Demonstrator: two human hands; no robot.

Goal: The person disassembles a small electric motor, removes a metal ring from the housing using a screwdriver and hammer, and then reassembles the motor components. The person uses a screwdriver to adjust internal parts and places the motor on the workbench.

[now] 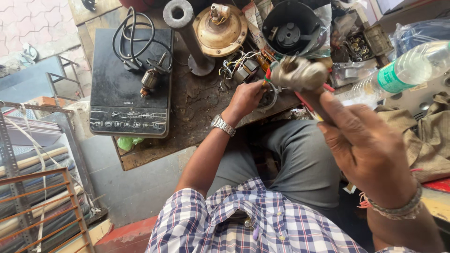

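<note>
A person in a checked shirt sits at a cluttered repair bench (197, 100), both hands busy. The right hand (363, 140) is clenched around a handle and lifts a hammer (300, 74) close to the camera; its blurred metal head hangs just above the left hand, raised as if for a controlled tap. The left hand (246, 99), a steel watch (222, 125) on the wrist, rests on the bench edge with its fingers curled onto a small round metal part (269, 99), apparently pinning it against the wood so it stays put; the fingertips are hidden, so how firm the grip is cannot be told.

Just beyond the left hand lies a tangle of wires (239, 65) around a small coil block, kept within easy reach. Further out from it stand a brass-coloured motor cover (220, 33) and a grey pipe stand (185, 35). Well to the left of that hand, an induction cooktop (131, 84) lies flat and serves as a shelf for a black cord (133, 40) and a motor armature (151, 80). Behind the hammer sits a black mixer base (290, 30), its opening turned upward. Beside the right hand, on its outer side, a plastic bottle (408, 65) lies tipped on a heap of cloth (422, 136).
</note>
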